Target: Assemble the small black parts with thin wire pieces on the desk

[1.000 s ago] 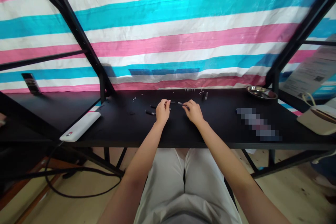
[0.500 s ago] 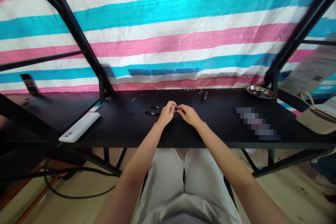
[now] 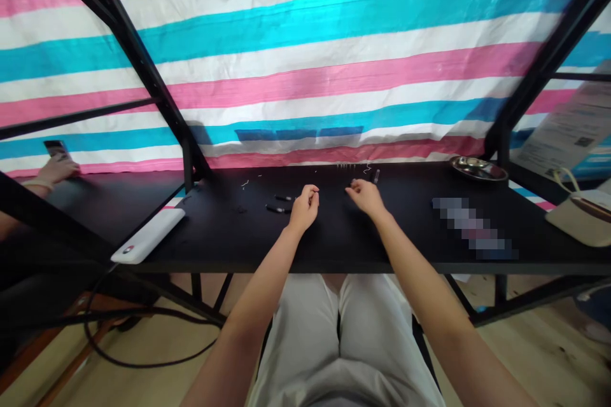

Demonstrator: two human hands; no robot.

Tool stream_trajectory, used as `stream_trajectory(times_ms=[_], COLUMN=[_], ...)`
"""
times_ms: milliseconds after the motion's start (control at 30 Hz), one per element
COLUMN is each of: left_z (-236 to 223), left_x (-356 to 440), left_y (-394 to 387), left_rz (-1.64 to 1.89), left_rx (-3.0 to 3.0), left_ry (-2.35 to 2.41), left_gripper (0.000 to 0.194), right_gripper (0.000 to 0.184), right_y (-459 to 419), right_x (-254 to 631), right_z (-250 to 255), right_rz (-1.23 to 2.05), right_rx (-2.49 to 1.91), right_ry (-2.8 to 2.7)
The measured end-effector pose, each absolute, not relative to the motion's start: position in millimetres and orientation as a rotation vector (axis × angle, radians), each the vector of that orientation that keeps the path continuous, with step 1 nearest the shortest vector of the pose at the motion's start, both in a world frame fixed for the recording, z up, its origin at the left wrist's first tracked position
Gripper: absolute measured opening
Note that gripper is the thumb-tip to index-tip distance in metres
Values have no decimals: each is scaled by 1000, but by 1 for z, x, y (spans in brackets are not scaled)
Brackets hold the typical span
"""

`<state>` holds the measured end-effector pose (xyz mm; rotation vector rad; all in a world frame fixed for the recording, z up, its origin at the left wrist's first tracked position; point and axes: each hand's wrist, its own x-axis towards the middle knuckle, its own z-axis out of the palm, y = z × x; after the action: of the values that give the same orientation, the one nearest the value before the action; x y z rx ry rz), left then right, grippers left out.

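Note:
My left hand (image 3: 304, 208) is over the middle of the black table, fingers curled and tips together; whatever they hold, if anything, is too small to make out. Apart from it, my right hand (image 3: 367, 196) is closed in a pinch near the tabletop, with a small dark bit at its fingertips that I cannot name. Beside my left hand lie two slim black pen-like pieces, an upper one (image 3: 283, 198) and a lower one (image 3: 275, 208), the lower partly hidden by the hand. Just beyond my right hand is a small greyish tube (image 3: 377, 175).
Several tiny pieces (image 3: 345, 166) stand in a row at the table's back edge, near a curly white strand (image 3: 368, 169). A steel dish (image 3: 478, 169) is back right, a beige bag (image 3: 578, 219) far right. A white device (image 3: 149, 236) lies left. Another person's hand (image 3: 58, 169) touches a phone.
My hands were together over a small dark piece; now they are apart, the right one moved rightward and slightly away. At far left, another person's hand has come up to the phone.

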<state>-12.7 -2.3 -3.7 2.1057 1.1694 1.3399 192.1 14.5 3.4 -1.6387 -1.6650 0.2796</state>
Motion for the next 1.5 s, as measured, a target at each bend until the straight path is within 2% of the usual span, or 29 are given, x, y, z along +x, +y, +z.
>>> stream_trajectory(times_ms=[233, 967, 1267, 1500], left_z=[-8, -6, -6, -5], left_x=[-14, -16, -16, -15], left_y=[2, 2, 1, 1], left_rz=[1336, 1342, 1330, 1327], left_rx=[2149, 2142, 2153, 2150], left_ry=[1230, 1247, 1265, 1284], left_gripper=[16, 15, 14, 14], right_gripper=[21, 23, 13, 13], right_y=[45, 63, 59, 64], right_x=[259, 262, 271, 280], right_z=[15, 5, 11, -4], right_rz=[124, 142, 404, 460], right_rx=[-2031, -2158, -2156, -2130], right_ry=[-1523, -1641, -1589, -1487])
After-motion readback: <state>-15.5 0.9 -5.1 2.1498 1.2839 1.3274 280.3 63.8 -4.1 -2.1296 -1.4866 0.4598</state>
